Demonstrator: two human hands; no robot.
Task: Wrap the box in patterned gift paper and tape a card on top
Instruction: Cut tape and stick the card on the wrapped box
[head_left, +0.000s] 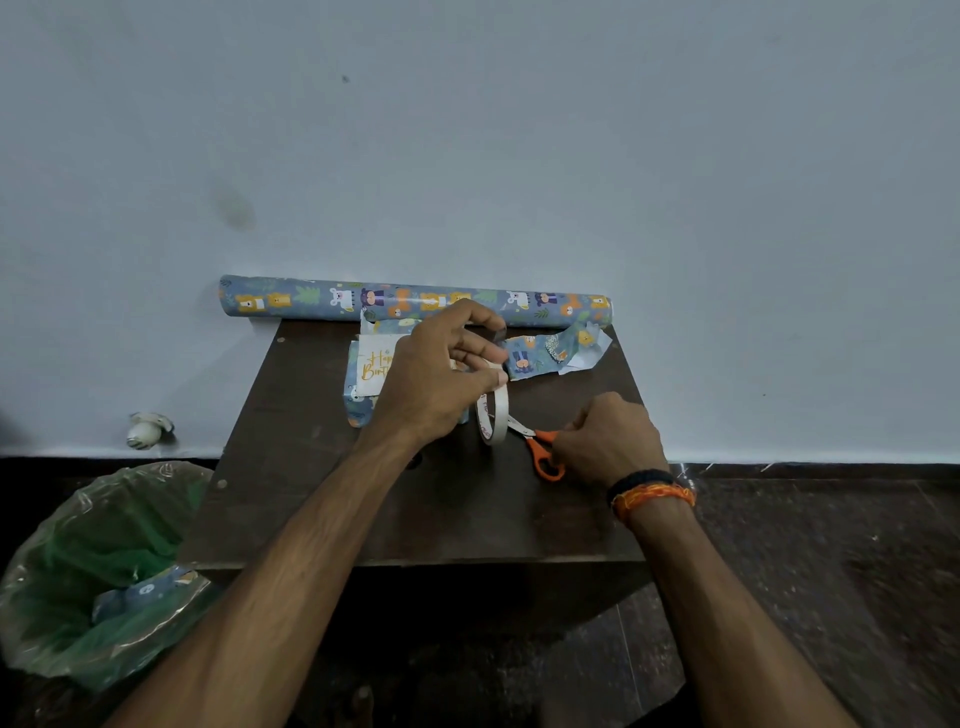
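A box (358, 402) wrapped in blue animal-patterned paper lies on the dark wooden table (332, 499), with a white "Happy Birthday" card (374, 366) on top. My left hand (441, 374) hovers over the box and holds a white tape roll (493, 418) upright, thumb and fingers pinching a pulled strip of clear tape. My right hand (608, 439) grips the orange-handled scissors (540, 449) just right of the roll, blades pointing toward the tape.
A roll of the same gift paper (415, 301) lies along the wall at the table's back edge. A torn paper scrap (556, 353) sits right of the box. A bin with a green liner (98, 566) stands left of the table with paper offcuts inside.
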